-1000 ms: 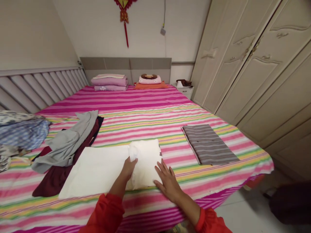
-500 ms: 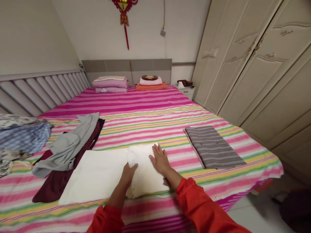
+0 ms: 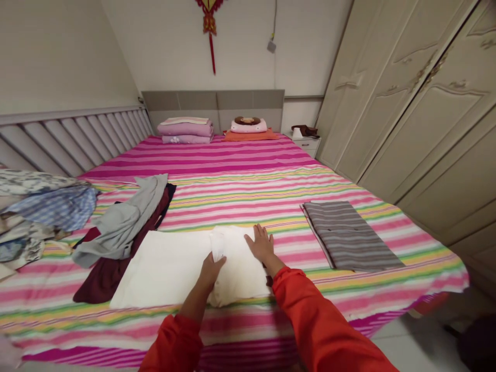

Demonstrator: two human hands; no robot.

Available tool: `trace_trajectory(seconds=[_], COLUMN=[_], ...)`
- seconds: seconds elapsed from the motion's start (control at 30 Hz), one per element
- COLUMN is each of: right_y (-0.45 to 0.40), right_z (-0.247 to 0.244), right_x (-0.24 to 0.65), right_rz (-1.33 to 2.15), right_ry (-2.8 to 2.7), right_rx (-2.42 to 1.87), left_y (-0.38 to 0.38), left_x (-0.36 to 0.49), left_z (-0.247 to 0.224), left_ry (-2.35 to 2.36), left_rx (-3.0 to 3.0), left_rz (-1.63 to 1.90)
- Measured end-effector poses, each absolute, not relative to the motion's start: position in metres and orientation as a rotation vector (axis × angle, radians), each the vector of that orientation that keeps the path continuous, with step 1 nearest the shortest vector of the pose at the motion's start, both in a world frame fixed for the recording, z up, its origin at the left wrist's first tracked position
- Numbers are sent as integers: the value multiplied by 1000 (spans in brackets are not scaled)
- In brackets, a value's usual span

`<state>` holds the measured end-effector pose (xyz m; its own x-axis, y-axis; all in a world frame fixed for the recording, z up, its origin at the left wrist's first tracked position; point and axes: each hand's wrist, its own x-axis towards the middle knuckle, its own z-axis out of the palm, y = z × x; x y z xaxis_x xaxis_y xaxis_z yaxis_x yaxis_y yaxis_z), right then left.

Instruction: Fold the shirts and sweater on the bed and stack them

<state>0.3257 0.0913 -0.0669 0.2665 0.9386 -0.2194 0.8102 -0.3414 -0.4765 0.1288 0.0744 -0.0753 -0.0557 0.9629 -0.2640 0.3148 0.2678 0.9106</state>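
A white folded garment [image 3: 166,268] lies flat across the near part of the bed, with its right portion doubled over in a thicker layer. My left hand [image 3: 210,271] pinches the raised edge of that layer, thumb on top and the other fingers partly hidden by the cloth. On the far right corner of the garment rests my right hand [image 3: 261,245], palm down with fingers spread. A small dark patch shows by the right wrist at the garment's edge. To the right lies a folded grey striped garment [image 3: 349,235], apart from both hands.
Left of the white garment lie a grey garment [image 3: 124,222] and a maroon one [image 3: 103,281]. Beyond them is a heap of patterned clothes [image 3: 58,201]. Folded purple bedding [image 3: 186,129] and an orange item [image 3: 250,135] lie by the headboard [image 3: 251,103]. A wardrobe [image 3: 387,129] stands right.
The view has turned slightly left, so things appear further right. My right hand has slid a little toward the garment's far right corner. My left hand keeps its grip on the layer's edge.
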Motion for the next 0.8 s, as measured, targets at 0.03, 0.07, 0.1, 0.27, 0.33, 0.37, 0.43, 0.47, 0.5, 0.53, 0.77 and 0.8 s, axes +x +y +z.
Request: trace_trajectory(seconds=[0.03, 0.07, 0.1, 0.27, 0.33, 0.37, 0.43, 0.47, 0.5, 0.53, 0.77, 0.8], right_y=[88, 83, 75, 11, -11, -19, -27, -29, -29, -28, -29, -30], right_z=[-67, -68, -71, -105, -121, -128, -136, -138, -139, -140, -137, -137], right_x=[325, 323, 321, 314, 314, 314, 315, 315, 315, 315, 312, 312], right_rz=[654, 612, 562, 213, 62, 0, -92, -125, -153, -176, -173, -145], right_ry=[-1623, -1642, -1672, -1834, -1839, -1839, -1838, -1834, -1825, -1815, -1769, -1767], right_rx=[-2267, -2258, -2244, -2064, -1984, -1947, -1887, -1865, -1848, -1833, -1788, -1793], left_y=[73, 73, 72, 83, 91, 95, 104, 108, 112, 116, 149, 155], left_x=[128, 128, 127, 124, 127, 132, 148, 161, 174, 189, 262, 265], left_z=[-75, -75, -76, -73, -65, -60, -47, -41, -37, -33, -35, -34], left_ry=[1568, 1572, 1580, 1686, 1773, 1808, 1783, 1712, 1616, 1522, 1441, 1454], left_rx=[1229, 1238, 1247, 1284, 1354, 1458, 1818, 2032, 2212, 2326, 2427, 2417], left_rz=[843, 846, 850, 860, 955, 1013, 1013, 923, 794, 661, 295, 259])
